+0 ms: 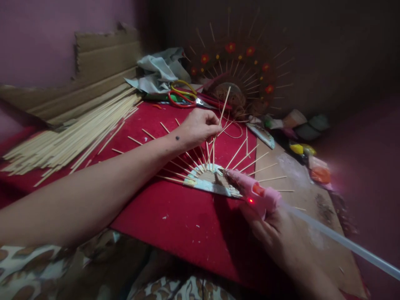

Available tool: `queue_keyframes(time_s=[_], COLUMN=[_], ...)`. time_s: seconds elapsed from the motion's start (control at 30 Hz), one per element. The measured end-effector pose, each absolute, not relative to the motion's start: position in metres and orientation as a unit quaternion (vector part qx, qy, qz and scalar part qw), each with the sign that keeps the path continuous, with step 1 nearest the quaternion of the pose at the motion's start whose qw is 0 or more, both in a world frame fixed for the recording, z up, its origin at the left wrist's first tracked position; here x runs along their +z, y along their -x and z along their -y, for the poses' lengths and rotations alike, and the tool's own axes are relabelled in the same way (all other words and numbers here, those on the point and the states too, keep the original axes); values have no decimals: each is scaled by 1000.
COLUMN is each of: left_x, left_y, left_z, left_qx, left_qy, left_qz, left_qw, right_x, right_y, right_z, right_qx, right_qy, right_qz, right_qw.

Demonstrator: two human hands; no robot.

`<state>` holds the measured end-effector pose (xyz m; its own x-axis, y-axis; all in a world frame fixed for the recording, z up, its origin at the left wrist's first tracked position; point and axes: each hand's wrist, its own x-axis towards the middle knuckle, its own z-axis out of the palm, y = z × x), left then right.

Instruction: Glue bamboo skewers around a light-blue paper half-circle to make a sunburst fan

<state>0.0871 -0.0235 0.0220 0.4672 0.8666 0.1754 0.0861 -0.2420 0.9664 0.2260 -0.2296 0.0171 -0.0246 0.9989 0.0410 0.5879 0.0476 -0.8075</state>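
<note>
Between the thumb and fingers of my left hand (201, 127) is a thin wooden stick (225, 102), tilted, its lower part reaching down near a half-round cardboard piece (206, 186). More sticks fan out from the curved edge of that piece, which has pale patterned paper on its rim. My right hand (270, 229) is closed around a pink hot glue gun (253, 187), its dark nozzle at the upper edge of the half-round. A red light glows on the gun, and a long clear glue stick (340, 237) comes out of its back.
Many loose sticks (84, 129) lie in a pile at left, by torn cardboard (108, 62). Scissors (187, 96) and crumpled cloth or paper (162, 71) sit at the back. A finished-looking fan with red flowers (230, 48) stands behind. Coloured bundles (320, 171) lie right of the red surface (175, 225).
</note>
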Motion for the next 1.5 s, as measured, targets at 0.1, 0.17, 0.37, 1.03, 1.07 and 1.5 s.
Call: queue_keyframes(time_s=[0.1, 0.17, 0.37, 1.03, 1.07, 1.5], left_x=[21, 21, 24, 27, 27, 22], left_y=[-87, -87, -87, -87, -87, -88], left_z=[23, 23, 26, 29, 29, 27], left_qx=[385, 384, 380, 373, 373, 374], left_qy=[-687, -687, -691, -710, -709, -705], left_qz=[-345, -347, -352, -349, -349, -342], left_qw=[511, 510, 504, 485, 485, 496], right_x=[20, 19, 17, 16, 15, 14], right_y=[-225, -227, -229, -227, -227, -229], right_z=[229, 230, 233, 234, 234, 240], right_qx=[341, 347, 325, 315, 320, 339], right_qy=[606, 607, 628, 615, 617, 629], right_qz=[643, 644, 632, 645, 644, 635], right_qw=[321, 311, 317, 327, 319, 294])
